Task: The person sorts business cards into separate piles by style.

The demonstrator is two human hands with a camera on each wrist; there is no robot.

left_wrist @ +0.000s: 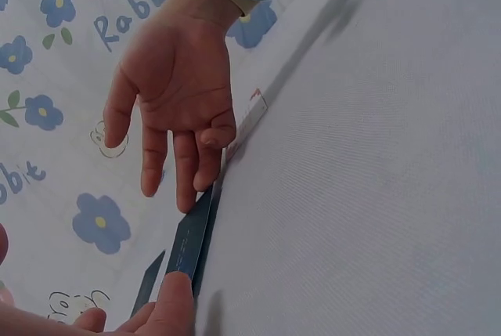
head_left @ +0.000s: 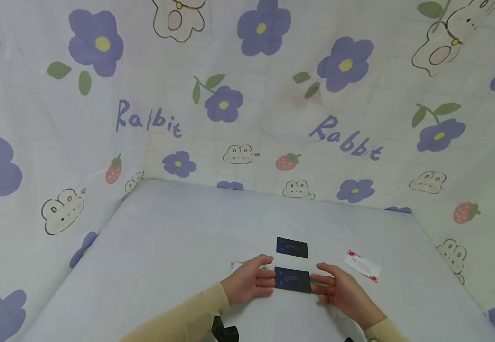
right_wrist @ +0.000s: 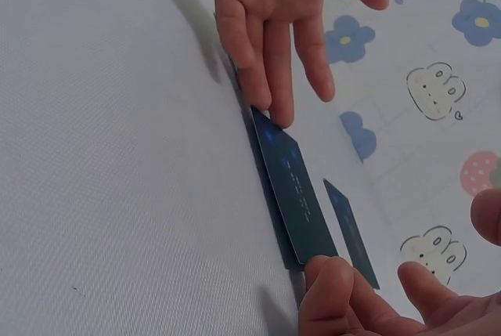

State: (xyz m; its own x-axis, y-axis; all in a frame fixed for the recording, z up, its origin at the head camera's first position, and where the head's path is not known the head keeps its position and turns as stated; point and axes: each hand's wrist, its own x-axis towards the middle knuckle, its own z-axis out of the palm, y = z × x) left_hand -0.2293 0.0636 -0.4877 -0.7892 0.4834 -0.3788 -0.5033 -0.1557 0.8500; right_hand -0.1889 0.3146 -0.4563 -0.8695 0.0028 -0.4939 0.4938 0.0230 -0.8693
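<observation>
Soft even light, faint shadows, edge distortion.

The print on the near dark card [head_left: 292, 280] is too small to read in any view, and so is the text on the white card [head_left: 361, 266] with red marks. A pale card [head_left: 236, 264] is mostly hidden behind the left hand [head_left: 247, 280]. In the wrist views each camera's own hand is cut off by the bottom edge.
</observation>
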